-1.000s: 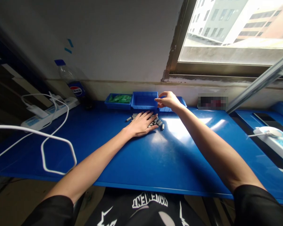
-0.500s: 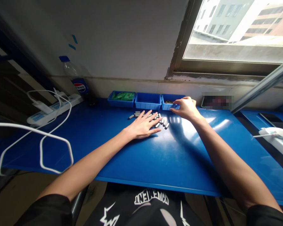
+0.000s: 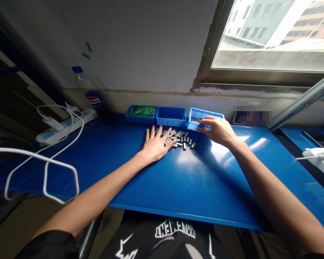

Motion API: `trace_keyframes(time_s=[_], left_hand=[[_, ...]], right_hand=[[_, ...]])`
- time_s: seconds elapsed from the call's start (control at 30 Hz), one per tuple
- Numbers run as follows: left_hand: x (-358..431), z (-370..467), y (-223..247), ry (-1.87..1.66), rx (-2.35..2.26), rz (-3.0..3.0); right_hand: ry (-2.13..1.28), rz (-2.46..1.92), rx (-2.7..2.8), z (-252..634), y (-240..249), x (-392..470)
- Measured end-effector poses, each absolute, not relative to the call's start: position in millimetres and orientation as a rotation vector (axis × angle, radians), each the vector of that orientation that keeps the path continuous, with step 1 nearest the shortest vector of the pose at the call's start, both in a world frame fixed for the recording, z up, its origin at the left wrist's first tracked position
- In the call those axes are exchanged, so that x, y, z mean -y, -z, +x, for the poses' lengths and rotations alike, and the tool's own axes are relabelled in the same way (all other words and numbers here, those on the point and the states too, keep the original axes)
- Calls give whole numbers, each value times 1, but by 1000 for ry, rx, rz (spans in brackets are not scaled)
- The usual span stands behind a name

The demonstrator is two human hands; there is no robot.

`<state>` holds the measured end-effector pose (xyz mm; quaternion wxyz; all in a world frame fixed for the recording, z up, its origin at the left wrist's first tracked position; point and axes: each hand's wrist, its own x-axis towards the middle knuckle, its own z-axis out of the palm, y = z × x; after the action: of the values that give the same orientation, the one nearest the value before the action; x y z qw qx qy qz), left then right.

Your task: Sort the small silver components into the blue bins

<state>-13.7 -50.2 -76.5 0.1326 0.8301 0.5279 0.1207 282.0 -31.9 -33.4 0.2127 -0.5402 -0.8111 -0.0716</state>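
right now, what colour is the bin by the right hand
The bin is blue, best seen in the head view.

The left arm [image 3: 102,190] enters from about eight o'clock and reaches towards two, its elbow only slightly bent, ending in the left hand [image 3: 154,149], palm down, with fingers spread around twelve to one o'clock and thumb out near two. The right arm [image 3: 270,183] enters from four o'clock and reaches towards ten or eleven. The right hand [image 3: 220,131], at about three o'clock from the left, has its back upward, fingers bent towards nine, thumb below them.
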Motion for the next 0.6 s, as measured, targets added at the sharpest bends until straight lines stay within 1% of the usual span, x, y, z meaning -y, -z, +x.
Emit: trace_keyframes(time_s=[0.13, 0.23, 0.3, 0.37, 0.43, 0.6], left_hand=[[54, -5, 75, -398, -1476, 2389], [48, -2, 71, -671, -1440, 2372], [40, -1, 68, -888, -1301, 2304], [30, 0, 66, -1027, -1137, 2155], [21, 3, 65, -1024, -972, 2044], [11, 2, 67, -1134, -903, 1882]], right_hand=[[161, -1418, 2221, 267, 11, 39], [30, -1322, 2197, 252, 3, 40], [-74, -1244, 2179, 240, 1, 39], [-188, -1147, 2181, 228, 0, 36], [-276, -1059, 2189, 215, 0, 33], [-349, -986, 2187, 195, 1, 36]])
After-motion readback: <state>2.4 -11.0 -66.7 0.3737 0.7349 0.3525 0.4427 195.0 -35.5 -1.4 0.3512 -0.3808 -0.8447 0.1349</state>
